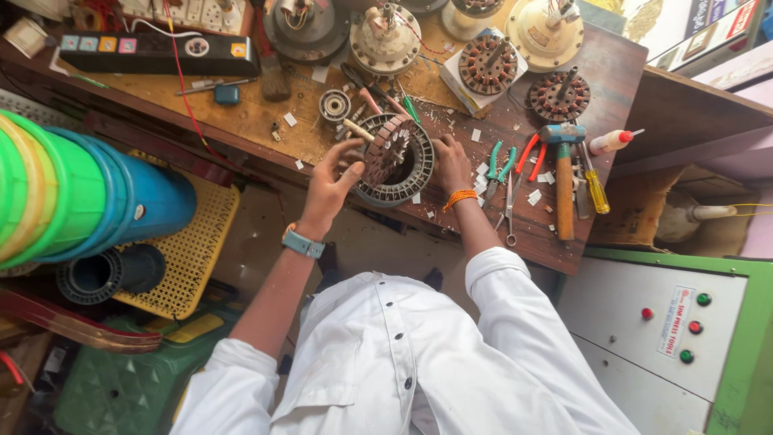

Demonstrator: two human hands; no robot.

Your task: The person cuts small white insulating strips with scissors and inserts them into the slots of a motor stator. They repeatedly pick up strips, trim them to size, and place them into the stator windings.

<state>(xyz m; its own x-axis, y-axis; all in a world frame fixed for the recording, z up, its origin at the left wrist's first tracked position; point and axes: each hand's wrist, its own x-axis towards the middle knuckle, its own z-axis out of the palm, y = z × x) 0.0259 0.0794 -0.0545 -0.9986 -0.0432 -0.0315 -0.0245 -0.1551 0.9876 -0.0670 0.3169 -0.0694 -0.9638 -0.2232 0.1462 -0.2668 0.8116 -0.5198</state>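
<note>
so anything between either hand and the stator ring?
Nothing visible. The left hand is on the stator ring at its left side, thumb against the tilted core; the right hand touches its right rim. Pliers lie clear to the right.

Both hands on a fan motor stator at the workbench

Left hand (332, 181) and right hand (451, 161) grip the stator ring (396, 161); pliers (501, 161) and hammer (562, 173) lie right of the grip.

White shirt (403, 362), orange wristband (460, 197), yellow-handled screwdriver (595, 187) — green-and-blue stacked tubs (72, 193).

Cluttered wooden workbench (241, 121), green cabinet (749, 322)
</note>
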